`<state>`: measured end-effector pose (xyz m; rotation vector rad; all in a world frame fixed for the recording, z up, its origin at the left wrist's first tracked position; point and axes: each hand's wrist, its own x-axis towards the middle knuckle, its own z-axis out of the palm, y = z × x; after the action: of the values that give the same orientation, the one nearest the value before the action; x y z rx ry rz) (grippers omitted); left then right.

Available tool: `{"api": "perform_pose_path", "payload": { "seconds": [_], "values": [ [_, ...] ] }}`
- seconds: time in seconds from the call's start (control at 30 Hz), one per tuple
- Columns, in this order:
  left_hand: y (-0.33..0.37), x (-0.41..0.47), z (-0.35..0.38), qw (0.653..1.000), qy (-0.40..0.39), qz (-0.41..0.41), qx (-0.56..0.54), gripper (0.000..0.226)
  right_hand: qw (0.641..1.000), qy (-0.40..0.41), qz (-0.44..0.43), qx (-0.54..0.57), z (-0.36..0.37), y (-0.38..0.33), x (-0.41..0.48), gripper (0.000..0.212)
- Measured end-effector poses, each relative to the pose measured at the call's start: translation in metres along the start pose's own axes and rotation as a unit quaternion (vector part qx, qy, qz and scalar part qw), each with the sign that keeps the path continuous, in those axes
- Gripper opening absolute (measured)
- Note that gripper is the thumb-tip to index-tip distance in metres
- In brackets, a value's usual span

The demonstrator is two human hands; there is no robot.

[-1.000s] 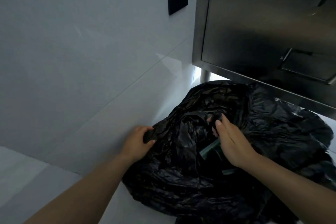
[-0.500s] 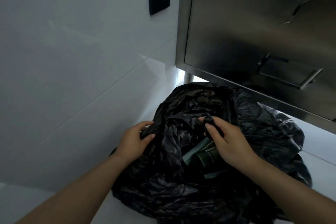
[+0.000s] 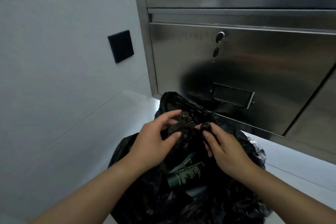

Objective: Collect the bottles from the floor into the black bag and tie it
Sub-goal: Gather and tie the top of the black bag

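I see the dark green bottle lying inside the open mouth of the black bag, its long axis slanting from lower left to upper right, though I cannot tell which end is the cap. It sits just below and between both hands, touching neither. My left hand curls its fingers into bunched plastic at the bag's rim, and my right hand pinches a rolled bit of rim between thumb and forefinger, in front of the steel cabinet.

likely a commercial kitchen; stainless steel cabinet; white tiled wall
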<state>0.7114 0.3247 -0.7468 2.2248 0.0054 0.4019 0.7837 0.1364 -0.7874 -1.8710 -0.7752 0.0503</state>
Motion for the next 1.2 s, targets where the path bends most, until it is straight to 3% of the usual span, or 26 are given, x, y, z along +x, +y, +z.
{"api": "perform_pose_path", "payload": {
  "seconds": [0.3,0.43,0.53,0.63,0.73,0.8,0.97,1.07,1.2],
  "values": [
    [0.029,-0.014,0.054,0.996,-0.040,-0.033,-0.072,0.061,0.997,0.001,0.028,0.074,-0.017,0.005,-0.021,0.016],
    [0.030,-0.011,0.055,0.993,-0.092,-0.016,-0.070,0.068,0.998,0.048,0.035,0.029,-0.022,0.005,-0.025,0.013],
    [0.029,-0.005,0.045,0.995,-0.100,0.027,0.004,0.062,0.996,0.080,0.034,0.001,-0.027,0.006,-0.023,0.011],
    [0.024,0.000,0.027,0.981,-0.080,0.081,0.157,0.050,0.993,0.108,0.043,-0.024,-0.033,0.009,-0.020,0.018],
    [0.011,0.002,0.010,0.949,-0.134,0.040,0.281,0.068,0.991,0.119,0.039,-0.043,-0.036,0.011,-0.017,0.021],
    [0.004,0.003,0.002,0.956,-0.166,-0.017,0.241,0.070,0.990,0.123,0.034,-0.054,-0.037,0.011,-0.016,0.023],
    [-0.003,0.007,0.001,0.984,-0.147,-0.034,0.090,0.022,0.989,0.120,0.010,-0.084,-0.037,0.010,-0.015,0.031],
    [0.001,0.007,0.005,0.993,-0.086,-0.069,-0.043,0.017,0.989,0.117,0.010,-0.090,-0.039,0.012,-0.017,0.030],
    [0.006,0.008,0.016,0.968,0.051,-0.117,-0.215,0.030,0.990,0.095,-0.002,-0.101,-0.040,0.013,-0.023,0.025]
  ]
}}
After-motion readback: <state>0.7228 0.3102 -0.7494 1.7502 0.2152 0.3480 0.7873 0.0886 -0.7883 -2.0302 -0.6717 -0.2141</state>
